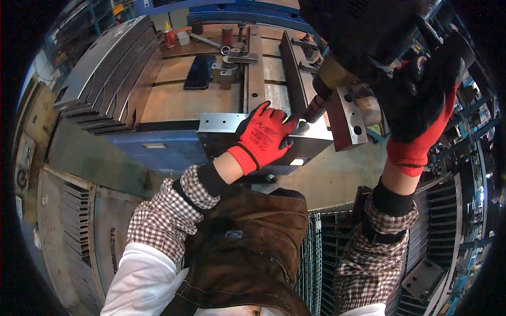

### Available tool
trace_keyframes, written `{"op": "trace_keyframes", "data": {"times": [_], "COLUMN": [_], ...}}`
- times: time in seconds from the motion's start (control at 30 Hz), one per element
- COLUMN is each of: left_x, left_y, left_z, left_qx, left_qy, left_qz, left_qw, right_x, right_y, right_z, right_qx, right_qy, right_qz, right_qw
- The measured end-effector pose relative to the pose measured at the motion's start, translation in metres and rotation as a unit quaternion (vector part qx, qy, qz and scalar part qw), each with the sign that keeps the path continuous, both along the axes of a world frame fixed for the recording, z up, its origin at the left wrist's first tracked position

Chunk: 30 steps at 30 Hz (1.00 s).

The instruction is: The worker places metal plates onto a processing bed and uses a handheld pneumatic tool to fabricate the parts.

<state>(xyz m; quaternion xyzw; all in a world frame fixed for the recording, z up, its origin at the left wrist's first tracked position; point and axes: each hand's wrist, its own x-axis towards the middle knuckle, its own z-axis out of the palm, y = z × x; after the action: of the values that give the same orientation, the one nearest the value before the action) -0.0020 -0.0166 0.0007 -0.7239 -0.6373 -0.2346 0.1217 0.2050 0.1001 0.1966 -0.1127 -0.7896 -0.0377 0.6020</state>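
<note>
My left hand [263,134], in a red work glove, grips the top edge of a bent sheet-metal part [213,124] with several small holes. Close to its thumb and forefinger is the chuck [315,109] of a dark drilling machine head [363,39], its tip down at the metal. My right hand [421,95], in a matching red and black glove, is raised on the right, closed around the machine's lever [429,29]; black glove against black machine hides much of that grip. A steel block with holes [348,121] stands beside the chuck.
Stacked metal panels [113,73] stand on the worktable's left side. A phone [198,72], a red-and-yellow bottle [168,36] and clamps [240,55] lie farther back. A long upright steel bar [298,79] runs away from me. Slotted racks flank me, with a metal plate [423,279] at lower right.
</note>
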Motion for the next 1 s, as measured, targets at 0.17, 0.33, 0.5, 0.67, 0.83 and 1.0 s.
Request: {"op": "trace_keyframes", "data": {"times": [0.17,0.33,0.5,0.67,0.83,1.0], "left_x": [0.000,-0.003,-0.004,-0.001,-0.001,0.006], "left_y": [0.003,0.000,-0.002,0.003,-0.001,0.002], "left_z": [0.002,-0.002,-0.001,0.002,0.000,-0.001], "left_qx": [-0.003,-0.010,-0.008,-0.015,-0.020,0.018], "left_qy": [-0.010,-0.004,-0.004,-0.003,0.002,-0.005], "left_qz": [-0.013,0.003,0.001,-0.011,0.006,0.000], "left_qw": [1.000,1.000,1.000,1.000,1.000,1.000], "right_x": [0.002,0.003,0.043,0.044,0.002,0.003], "right_y": [0.001,-0.020,0.045,0.064,0.037,0.045], "right_z": [0.004,0.011,-0.118,-0.268,-0.279,-0.301], "right_qx": [-0.010,0.133,-0.355,-0.539,-0.602,-0.581], "right_qy": [0.013,-0.065,0.256,0.097,0.088,0.122], "right_qz": [0.018,-0.202,0.131,0.109,0.125,0.154], "right_qw": [1.000,0.968,0.890,0.829,0.784,0.790]}}
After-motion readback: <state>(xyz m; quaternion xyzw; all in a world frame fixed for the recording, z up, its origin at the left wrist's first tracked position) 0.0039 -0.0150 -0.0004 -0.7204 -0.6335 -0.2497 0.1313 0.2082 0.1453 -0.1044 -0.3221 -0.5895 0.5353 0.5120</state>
